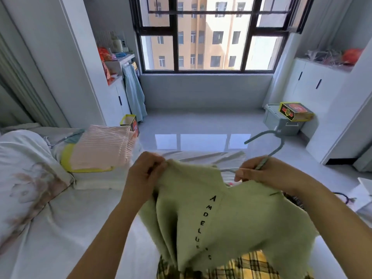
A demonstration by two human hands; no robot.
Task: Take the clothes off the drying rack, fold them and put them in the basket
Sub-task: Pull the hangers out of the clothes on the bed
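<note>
A light green garment (231, 216) with black letters down its front hangs in front of me over the bed. My left hand (145, 174) pinches its upper left edge. My right hand (261, 172) grips the grey-blue hanger (275, 146) together with the garment's upper right edge; the hook points up and right. A yellow plaid garment (241, 266) shows beneath the green one. Folded pink striped clothes (102, 148) lie on a yellow-rimmed thing on the bed at left. No drying rack is in view.
The bed (70, 228) with white sheets and a floral pillow (24, 178) fills the left and bottom. A grey bin (281, 121) with a yellow box on top stands on the floor at right. White cabinets line both walls below the window.
</note>
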